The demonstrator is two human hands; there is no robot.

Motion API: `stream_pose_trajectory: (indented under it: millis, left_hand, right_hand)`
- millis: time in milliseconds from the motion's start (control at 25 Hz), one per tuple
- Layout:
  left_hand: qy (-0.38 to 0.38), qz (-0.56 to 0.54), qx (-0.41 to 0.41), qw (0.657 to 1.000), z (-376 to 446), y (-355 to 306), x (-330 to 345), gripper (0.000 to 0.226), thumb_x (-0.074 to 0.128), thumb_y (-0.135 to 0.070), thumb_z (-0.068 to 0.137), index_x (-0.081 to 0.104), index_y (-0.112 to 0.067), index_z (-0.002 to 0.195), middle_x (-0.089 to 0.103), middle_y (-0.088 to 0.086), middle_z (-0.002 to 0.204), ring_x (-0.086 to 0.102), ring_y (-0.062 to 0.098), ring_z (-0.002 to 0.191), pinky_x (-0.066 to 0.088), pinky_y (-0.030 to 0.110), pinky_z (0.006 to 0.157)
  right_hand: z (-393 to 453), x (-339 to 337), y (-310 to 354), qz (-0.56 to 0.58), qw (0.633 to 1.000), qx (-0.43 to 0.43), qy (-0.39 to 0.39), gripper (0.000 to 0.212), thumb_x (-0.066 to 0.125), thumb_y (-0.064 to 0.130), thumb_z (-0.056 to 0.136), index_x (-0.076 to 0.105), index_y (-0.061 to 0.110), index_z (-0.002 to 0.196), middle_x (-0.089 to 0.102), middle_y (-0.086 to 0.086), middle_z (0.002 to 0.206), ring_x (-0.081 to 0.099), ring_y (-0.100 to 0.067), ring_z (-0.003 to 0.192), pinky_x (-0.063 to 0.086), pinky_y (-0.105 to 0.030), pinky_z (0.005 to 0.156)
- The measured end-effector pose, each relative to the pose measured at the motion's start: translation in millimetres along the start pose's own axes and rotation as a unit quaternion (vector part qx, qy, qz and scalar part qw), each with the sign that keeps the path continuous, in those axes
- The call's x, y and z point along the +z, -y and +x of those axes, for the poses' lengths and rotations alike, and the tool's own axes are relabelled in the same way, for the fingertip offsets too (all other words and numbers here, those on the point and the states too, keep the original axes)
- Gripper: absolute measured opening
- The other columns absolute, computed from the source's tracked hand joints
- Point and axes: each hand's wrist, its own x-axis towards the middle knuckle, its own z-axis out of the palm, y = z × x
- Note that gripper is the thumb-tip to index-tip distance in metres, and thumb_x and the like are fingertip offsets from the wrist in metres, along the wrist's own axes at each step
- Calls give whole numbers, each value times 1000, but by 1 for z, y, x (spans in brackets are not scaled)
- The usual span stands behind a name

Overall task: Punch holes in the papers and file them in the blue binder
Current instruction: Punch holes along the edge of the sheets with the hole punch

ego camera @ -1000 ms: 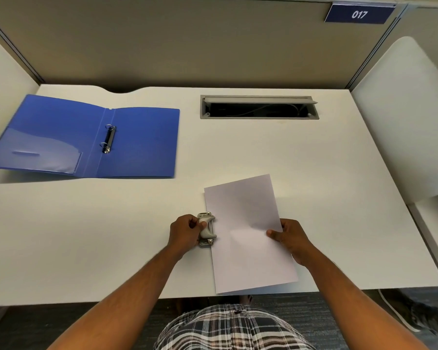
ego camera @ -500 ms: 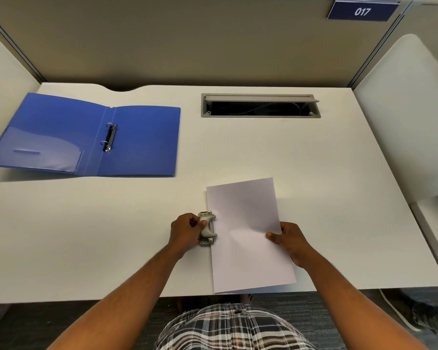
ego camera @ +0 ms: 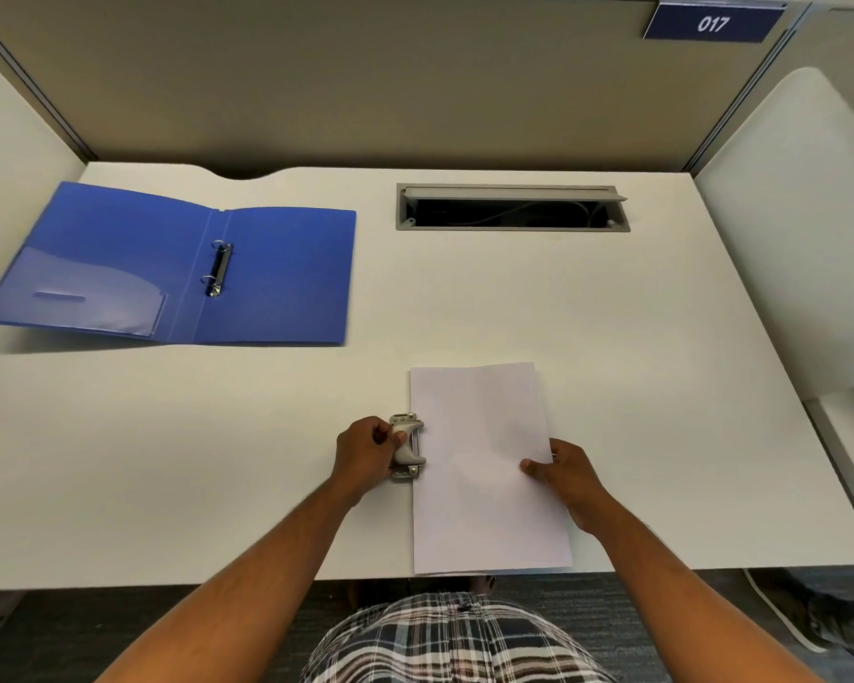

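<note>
Overhead, white desk (ego camera: pixel 218 460) amid cubicle panels (ego camera: pixel 366 81)

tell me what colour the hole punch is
Grey, with silver metal ends: the small grey hole punch, clearest in the head view.

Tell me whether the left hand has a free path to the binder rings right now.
Probably yes: bare desk lies between the left hand and the binder rings, and the blue binder lies open. But that hand grips the hole punch.

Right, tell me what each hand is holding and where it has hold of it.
Left hand grips the hole punch by its lever; right hand pinches the papers at their right edge.
</note>
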Motion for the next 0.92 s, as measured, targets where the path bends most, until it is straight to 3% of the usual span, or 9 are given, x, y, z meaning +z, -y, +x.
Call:
stream_pose_trajectory:
  millis: [280,600,800,920]
  left_hand:
    - [8,-14,-8,1000,-2,1,-2,21,75,-37,78,64,-20,72,72,2,78,71,28,83,61,50,75]
    - [8,-22,-10,1000,-5,-3,-4,19,77,-34,79,65,-21,72,71,2,77,71,29,83,61,50,74]
    - [15,-21,-13,1000,-6,-4,-5,18,78,-36,77,65,-25,70,72,1,75,72,29,82,61,50,73]
    - [17,-19,-12,1000,-7,-6,-6,16,77,-38,76,65,-28,70,72,1,75,72,29,82,61,50,73]
  right_hand:
    - [2,9,2,-49,998,-5,-35,39,82,27,81,67,20,116,74,1,106,72,-24,96,60,-45,88]
    - [7,11,3,-42,997,-18,-68,36,80,17,85,68,12,119,73,-7,109,69,-31,97,58,-48,91]
    - [8,7,8,-18,998,-28,-62,33,78,12,86,68,12,118,73,-7,109,69,-28,95,57,-39,81]
    - [8,8,9,-34,997,-35,-55,37,79,15,86,67,15,121,72,-4,112,68,-26,98,58,-43,89]
